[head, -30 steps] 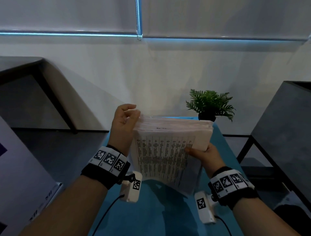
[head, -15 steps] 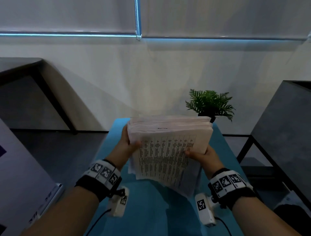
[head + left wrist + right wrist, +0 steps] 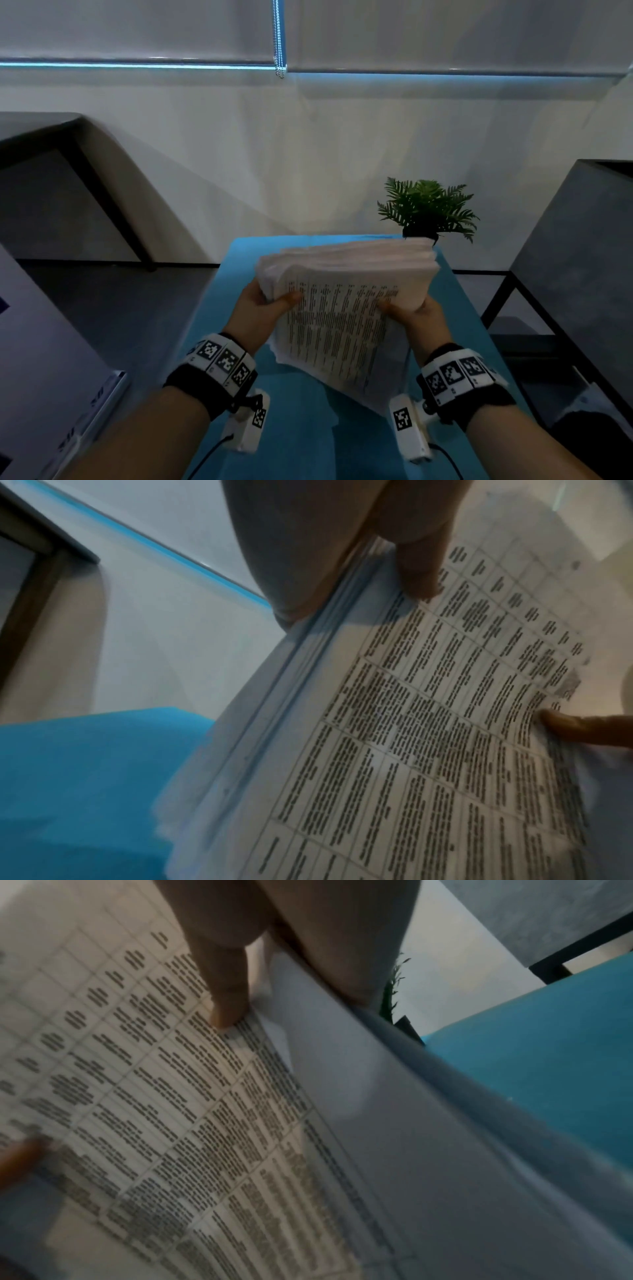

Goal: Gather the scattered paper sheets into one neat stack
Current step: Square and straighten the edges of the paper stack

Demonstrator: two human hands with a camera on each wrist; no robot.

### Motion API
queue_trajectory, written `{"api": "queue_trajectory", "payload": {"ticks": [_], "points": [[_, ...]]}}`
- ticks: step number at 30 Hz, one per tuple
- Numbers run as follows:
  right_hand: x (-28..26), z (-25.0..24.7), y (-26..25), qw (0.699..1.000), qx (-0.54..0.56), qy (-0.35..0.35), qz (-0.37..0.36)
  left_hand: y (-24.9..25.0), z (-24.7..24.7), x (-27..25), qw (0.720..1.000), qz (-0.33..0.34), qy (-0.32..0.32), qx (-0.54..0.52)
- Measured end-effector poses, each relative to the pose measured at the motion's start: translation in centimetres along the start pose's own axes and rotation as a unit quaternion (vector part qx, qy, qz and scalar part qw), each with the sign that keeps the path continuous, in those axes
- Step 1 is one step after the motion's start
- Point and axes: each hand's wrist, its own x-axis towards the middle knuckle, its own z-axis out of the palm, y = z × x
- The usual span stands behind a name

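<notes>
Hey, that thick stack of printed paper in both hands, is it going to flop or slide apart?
Likely floppy: the paper stack sags below the left hand and right hand. Probably prone to sliding, since its left edges look fanned and uneven. Its thickness suggests some weight.

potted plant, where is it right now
In the head view the potted plant stands at the far right corner of the blue table, just behind the paper stack.

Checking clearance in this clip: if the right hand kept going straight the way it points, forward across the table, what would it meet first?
Probably the potted plant. The right hand, gripping the paper stack, points toward the blue table's far end, where the plant stands slightly right of that line. Depth is unclear.
</notes>
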Motion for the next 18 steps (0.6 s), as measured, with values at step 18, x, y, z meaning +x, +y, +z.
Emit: {"api": "queue_trajectory", "payload": {"ticks": [18], "points": [[-2.9,2.0,-11.2,0.845,-0.467,-0.179,-0.190,11.6,-0.9,-0.4,0.864,0.232,-0.151,0.420]]}}
